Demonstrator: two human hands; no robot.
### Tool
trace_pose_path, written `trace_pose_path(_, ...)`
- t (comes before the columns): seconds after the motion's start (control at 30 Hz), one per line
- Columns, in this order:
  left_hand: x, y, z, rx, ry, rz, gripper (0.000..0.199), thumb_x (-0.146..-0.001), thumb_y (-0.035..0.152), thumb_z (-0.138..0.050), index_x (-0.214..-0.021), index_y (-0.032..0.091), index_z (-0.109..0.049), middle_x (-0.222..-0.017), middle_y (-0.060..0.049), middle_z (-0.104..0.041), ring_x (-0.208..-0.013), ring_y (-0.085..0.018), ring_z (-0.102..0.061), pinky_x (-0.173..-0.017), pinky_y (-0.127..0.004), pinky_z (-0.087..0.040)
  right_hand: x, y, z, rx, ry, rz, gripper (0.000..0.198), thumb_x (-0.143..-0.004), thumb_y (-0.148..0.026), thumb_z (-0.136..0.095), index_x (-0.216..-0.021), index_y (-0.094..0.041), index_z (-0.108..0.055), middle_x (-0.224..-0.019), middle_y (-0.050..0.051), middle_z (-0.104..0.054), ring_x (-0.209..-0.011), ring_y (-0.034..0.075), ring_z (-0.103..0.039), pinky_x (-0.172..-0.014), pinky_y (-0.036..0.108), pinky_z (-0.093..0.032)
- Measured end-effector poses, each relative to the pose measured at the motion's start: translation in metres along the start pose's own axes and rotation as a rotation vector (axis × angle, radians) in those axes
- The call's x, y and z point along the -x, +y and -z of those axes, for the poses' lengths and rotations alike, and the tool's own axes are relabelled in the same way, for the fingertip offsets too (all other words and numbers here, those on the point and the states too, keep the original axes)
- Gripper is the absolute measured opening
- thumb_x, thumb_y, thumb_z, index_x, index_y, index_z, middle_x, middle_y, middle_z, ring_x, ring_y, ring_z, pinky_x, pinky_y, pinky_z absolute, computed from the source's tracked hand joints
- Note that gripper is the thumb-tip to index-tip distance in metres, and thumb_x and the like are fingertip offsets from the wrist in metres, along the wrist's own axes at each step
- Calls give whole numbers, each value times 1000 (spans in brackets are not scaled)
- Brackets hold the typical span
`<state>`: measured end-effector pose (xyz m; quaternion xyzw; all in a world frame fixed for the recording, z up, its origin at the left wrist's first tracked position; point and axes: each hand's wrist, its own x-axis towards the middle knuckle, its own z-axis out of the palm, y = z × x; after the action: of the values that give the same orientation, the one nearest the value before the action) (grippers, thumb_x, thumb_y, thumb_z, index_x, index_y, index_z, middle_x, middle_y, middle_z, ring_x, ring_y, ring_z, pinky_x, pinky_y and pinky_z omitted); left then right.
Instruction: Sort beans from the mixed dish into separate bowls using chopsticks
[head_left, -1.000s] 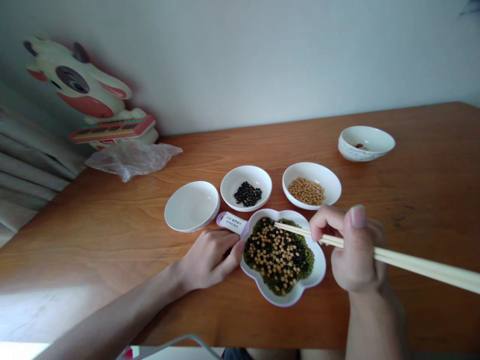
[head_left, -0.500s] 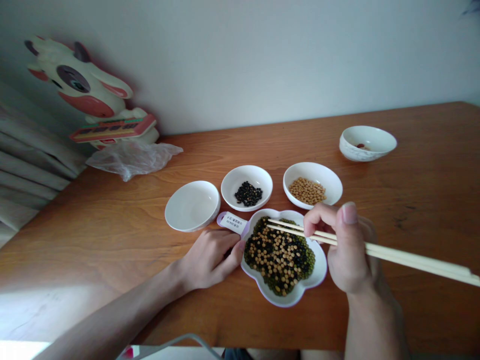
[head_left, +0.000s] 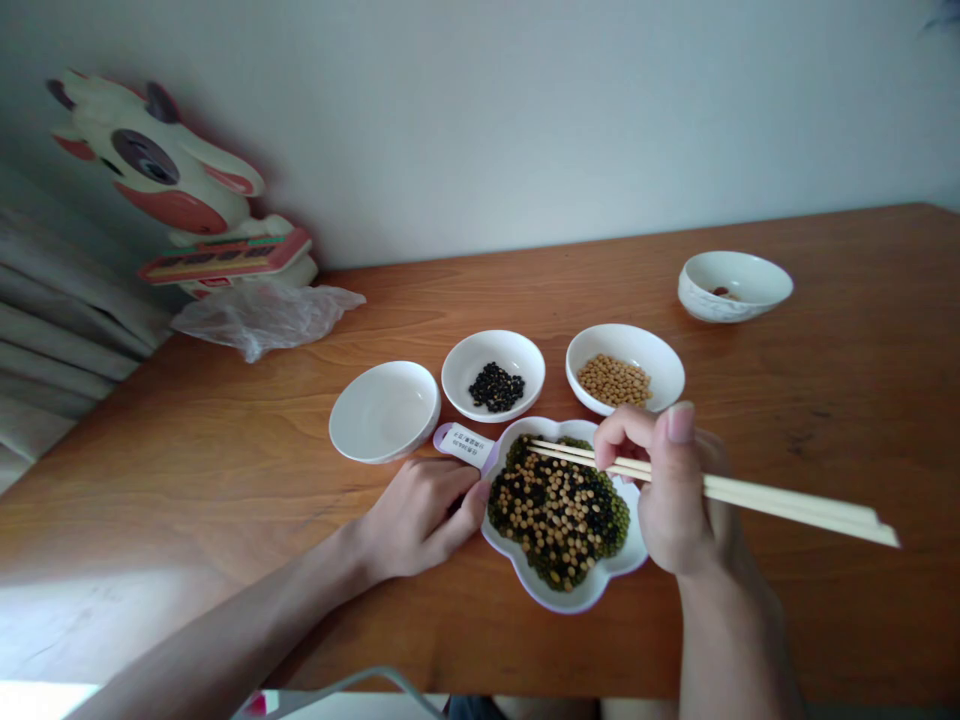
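You are working over a white flower-shaped dish [head_left: 561, 598], which is resting on the wooden table [head_left: 225, 450] directly in front of you, with its labelled handle [head_left: 466, 445] pointing to the far left. Your right hand [head_left: 675, 490] is pinching a pair of wooden chopsticks [head_left: 787, 503]; their tips are lying slightly apart at the far-left lobe of the dish, and you cannot tell from this view whether they are gripping a bean. Your left hand [head_left: 424, 515] is resting half-curled against the dish at the base of the handle; whether its fingers are clamping the handle is not showing. Judging by the contents, the work is standing partway, with the larger portion outstanding. Done: a small heap of black beans [head_left: 496, 388] is lying in the middle bowl [head_left: 469, 360], and a heap of soybeans [head_left: 615, 382] is lying in the right-hand bowl [head_left: 660, 375]. Left: the dish is holding mixed beans [head_left: 559, 515], with black and yellow ones covering the green, and the green kind is showing nowhere else.
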<state>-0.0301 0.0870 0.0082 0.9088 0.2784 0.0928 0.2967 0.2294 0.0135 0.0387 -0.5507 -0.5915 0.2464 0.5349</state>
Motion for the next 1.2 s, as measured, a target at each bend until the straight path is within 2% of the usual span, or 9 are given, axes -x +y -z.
trace_pose_path(0.23, -1, 0, 1, -9, 17, -19, 36, -109, 30, -36, -75, 21, -42, -69, -1, -58, -61, -14, -49, -63, -30, -38, 1, 1, -2, -17, 7, -24, 75, -109, -63, -13, -65, -21, -56, -58, 2, -55, -58, 16, -53, -58, 32, -36)
trace_pose_path(1.2, -1, -1, 0, -21, 19, -20, 36, -109, 31, -36, -75, 21, -42, -70, -1, -58, -62, -14, -50, -63, -30, -37, 1, 0, -1, -8, 27, -15, 73, -111, -61, -17, -62, -21, -54, -57, 2, -54, -57, 15, -52, -59, 32, -38)
